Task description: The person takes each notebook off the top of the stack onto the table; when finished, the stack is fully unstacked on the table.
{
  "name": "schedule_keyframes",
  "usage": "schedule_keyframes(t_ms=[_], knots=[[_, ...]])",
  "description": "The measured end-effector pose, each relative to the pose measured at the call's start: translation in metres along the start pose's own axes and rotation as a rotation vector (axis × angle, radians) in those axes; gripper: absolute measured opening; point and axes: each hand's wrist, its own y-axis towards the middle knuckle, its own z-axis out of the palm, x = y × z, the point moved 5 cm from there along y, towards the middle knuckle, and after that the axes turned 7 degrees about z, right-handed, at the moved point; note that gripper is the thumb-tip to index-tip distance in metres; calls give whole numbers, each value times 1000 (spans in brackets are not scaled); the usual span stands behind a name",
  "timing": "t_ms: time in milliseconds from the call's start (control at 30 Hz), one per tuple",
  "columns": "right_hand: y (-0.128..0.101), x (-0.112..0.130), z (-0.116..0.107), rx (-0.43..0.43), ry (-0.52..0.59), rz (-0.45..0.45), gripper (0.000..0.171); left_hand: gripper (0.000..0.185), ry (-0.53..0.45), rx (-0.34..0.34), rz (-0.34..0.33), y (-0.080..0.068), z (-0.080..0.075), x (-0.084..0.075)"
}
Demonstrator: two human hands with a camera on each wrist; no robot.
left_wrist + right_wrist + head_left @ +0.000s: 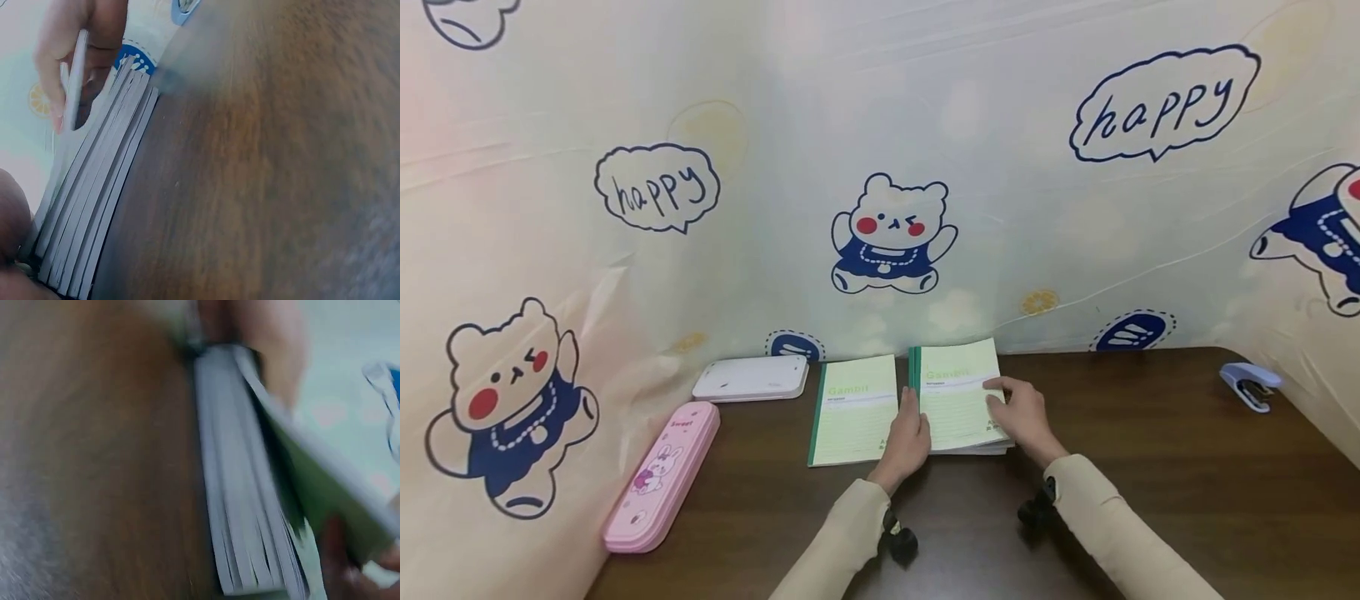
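Observation:
A stack of notebooks (pixel 958 400) with pale green covers and dark green spines lies mid-table. Pinched at its right edge, the top notebook (pixel 78 81) is tilted up off the others by my right hand (pixel 1021 417). At the spine side, my left hand (pixel 906 442) touches the stack with its fingers extended along it. A single matching notebook (pixel 853 408) lies flat just left of that hand. From the right wrist view, a gap shows between the raised notebook (pixel 325 481) and the page edges (pixel 234 469) below; that view is blurred.
A white case (pixel 750 377) lies at the back left, with a pink rabbit-print pencil case (pixel 662 479) in front of it. Far right on the brown table (pixel 1150 467) sits a blue stapler (pixel 1251 383). A printed cloth (pixel 1000 208) hangs behind and at the left.

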Motion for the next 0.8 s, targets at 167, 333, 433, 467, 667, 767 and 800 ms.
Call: schedule_keyframes(t_ms=[167,333,433,467,667,767,800], knots=[[7,-11,0,121,86,44,28,52,7,-1,-6,0,-1,-1],[10,-14,-3,101,129,63,28,54,-37,2,-16,0,0,2],[11,-13,-14,60,138,80,29,59,-79,-5,-41,0,3,6],[12,-13,-20,48,148,89,30,61,-88,-10,-46,0,4,7],[13,-21,-77,23,157,94,36,60,-77,-30,-76,3,5,8],[11,-34,-106,3,68,87,36,58,-39,-14,-62,3,2,7],[11,-40,-112,2,37,93,37,59,-27,-9,-55,3,1,6]])
